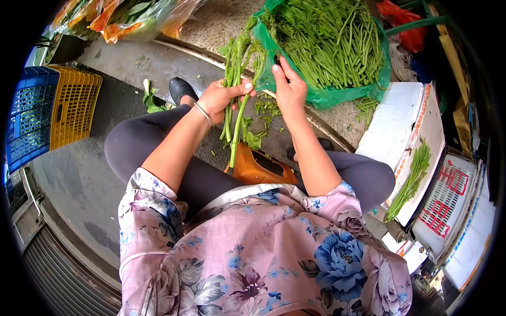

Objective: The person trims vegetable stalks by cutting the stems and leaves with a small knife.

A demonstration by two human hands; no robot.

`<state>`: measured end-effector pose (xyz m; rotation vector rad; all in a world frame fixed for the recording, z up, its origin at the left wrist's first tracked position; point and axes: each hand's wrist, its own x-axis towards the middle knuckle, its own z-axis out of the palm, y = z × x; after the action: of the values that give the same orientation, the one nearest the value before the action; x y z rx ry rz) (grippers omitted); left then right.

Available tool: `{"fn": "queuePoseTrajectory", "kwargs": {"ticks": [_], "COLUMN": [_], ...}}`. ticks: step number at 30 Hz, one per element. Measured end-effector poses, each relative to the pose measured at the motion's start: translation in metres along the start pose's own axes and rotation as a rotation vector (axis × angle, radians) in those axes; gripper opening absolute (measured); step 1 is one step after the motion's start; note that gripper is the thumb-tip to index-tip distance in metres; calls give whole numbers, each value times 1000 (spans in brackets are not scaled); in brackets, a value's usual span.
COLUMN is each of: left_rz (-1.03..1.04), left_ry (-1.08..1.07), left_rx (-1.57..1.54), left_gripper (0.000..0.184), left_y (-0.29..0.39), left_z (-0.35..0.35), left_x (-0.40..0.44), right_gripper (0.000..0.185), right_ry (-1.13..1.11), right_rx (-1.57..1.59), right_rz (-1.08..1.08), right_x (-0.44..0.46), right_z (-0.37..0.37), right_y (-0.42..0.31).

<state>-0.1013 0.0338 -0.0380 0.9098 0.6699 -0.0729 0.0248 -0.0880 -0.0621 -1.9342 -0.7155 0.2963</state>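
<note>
My left hand (pixel 224 100), with a bracelet at the wrist, is closed around a small bunch of long leafy green stalks (pixel 235 68). The leaves point away from me and the cut ends hang towards my lap. Just to the right, my right hand (pixel 291 92) is raised with thumb and fingers pinched around a small dark thing, mostly hidden. Beyond it, a green plastic bag (pixel 387 66) lies spread open, heaped with stalks of greens (pixel 332 47). Loose trimmed leaves (pixel 255 138) lie on the ground below my hands.
An orange plastic piece (pixel 258 169) is between my legs. Blue (pixel 31 116) and yellow (pixel 76 105) crates stand at left. White foam boxes (pixel 390 118) are at right, one with a bunch of greens (pixel 414 179) on it. A clear-and-orange bag (pixel 126 18) lies at top left.
</note>
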Motion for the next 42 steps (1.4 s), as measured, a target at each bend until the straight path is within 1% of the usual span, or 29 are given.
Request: {"fn": "queuePoseTrajectory", "kwargs": {"ticks": [2,3,5,6,8,9,12,13,15,16,17,19,20,23,25,26,29,31,33,36,37,39,41,42], "left_rz": [3,4,1,2,-3,-9,-5,-10,-17,-10,-16,30,45,70,86,107,116,128,140,61,41,15,84,115], "left_ry": [-19,-41,-29,-15,-20,-20,-50,-51,-13,4,10,66,86,147,138,126,141,144,138,168,170,150,224,248], "left_rx": [1,5,6,4,7,9,-16,-14,-47,-47,-50,-36,-50,-66,-37,-6,18,18,16,12,80,99,31,-9], "left_gripper": [14,16,17,17,18,19,20,20,15,16,16,16,17,16,15,15,15,16,16,20,19,17,15,16], "left_y": [-2,-2,0,1,1,0,-5,-5,-3,-3,-3,-1,-1,0,-3,-4,-5,-6,-5,-3,-7,-11,-10,-10], "left_z": [-2,-2,-1,0,0,0,-3,-2,0,-1,-2,-2,-4,-4,-6,-6,-4,-4,-1,5,6,6,2,-4], "left_x": [1,0,-1,-1,0,0,3,2,2,4,5,7,9,12,14,15,14,14,13,7,8,9,10,15], "right_gripper": [42,40,39,39,38,38,38,38,36,34,34,34,37,36,37,37,37,34,32,31,31,36,38,40], "right_ry": [218,219,121,127,34,33,126,129,138,37,32,-326,-518,-984,-1178,-1225,-1248,-1219,-1181,-1117,-1100,-1059,-1041,-1042], "right_rx": [277,281,301,299,434,435,563,565,543,519,518,626,698,857,826,796,808,792,642,603,598,554,504,429], "right_rz": [192,222,349,349,497,498,670,674,817,874,881,833,814,797,764,746,790,791,833,857,855,805,769,616], "right_x": [4,5,1,-3,-13,-17,-23,-26,-30,-30,-34,-45,-50,-65,-75,-78,-80,-80,-79,-77,-76,-78,-84,-89], "right_z": [-2,-5,-10,-12,-14,-15,-22,-25,-32,-34,-37,-43,-48,-58,-51,-50,-41,-39,-39,-40,-40,-36,-31,-29], "right_y": [5,8,14,16,20,22,30,34,36,36,35,14,7,-7,-11,-14,-14,-17,-19,-14,-12,-8,5,12]}}
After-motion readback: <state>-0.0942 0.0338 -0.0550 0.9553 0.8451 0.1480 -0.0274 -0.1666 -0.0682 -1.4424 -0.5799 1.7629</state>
